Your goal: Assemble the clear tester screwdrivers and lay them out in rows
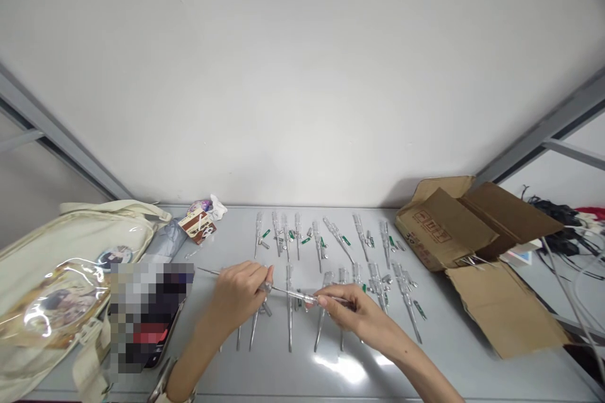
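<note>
My left hand is closed around the metal shaft of a clear-handled tester screwdriver, whose tip sticks out to the left. My right hand pinches the clear handle end of the same tool. Both hands hover just above the grey table. Under and behind them lie two rows of several more clear screwdrivers with small green clips and metal parts beside them.
An open cardboard box with spread flaps sits at the right, with cables beyond it. A cream bag and a phone lie at the left. A small packet rests near the white wall.
</note>
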Demonstrator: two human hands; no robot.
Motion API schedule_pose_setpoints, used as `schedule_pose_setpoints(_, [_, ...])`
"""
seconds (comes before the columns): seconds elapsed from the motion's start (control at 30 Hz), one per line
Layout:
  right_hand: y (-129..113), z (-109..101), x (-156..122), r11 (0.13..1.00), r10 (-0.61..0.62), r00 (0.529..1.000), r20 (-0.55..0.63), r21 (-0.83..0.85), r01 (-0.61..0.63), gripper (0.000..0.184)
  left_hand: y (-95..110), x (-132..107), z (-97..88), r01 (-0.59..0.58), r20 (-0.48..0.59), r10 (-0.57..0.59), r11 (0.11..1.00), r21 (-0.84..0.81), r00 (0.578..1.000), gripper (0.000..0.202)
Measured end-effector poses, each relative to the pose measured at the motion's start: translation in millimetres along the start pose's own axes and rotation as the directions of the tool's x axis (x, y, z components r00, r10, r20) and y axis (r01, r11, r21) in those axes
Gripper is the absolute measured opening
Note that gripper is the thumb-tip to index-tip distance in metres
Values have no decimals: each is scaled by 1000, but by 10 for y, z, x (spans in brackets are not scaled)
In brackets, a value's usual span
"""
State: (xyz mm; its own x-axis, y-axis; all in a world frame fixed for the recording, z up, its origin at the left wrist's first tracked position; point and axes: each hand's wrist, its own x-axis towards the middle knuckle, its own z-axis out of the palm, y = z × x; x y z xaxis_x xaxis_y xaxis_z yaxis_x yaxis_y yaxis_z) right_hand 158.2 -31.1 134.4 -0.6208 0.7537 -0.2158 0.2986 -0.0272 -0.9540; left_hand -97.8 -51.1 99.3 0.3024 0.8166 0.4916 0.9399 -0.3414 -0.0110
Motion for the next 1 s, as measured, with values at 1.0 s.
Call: schedule_pose_setpoints(1.0, [225, 130, 391, 658, -412, 910, -45, -706, 263, 31, -276, 270, 134, 217, 485, -104, 959, -183, 868, 35])
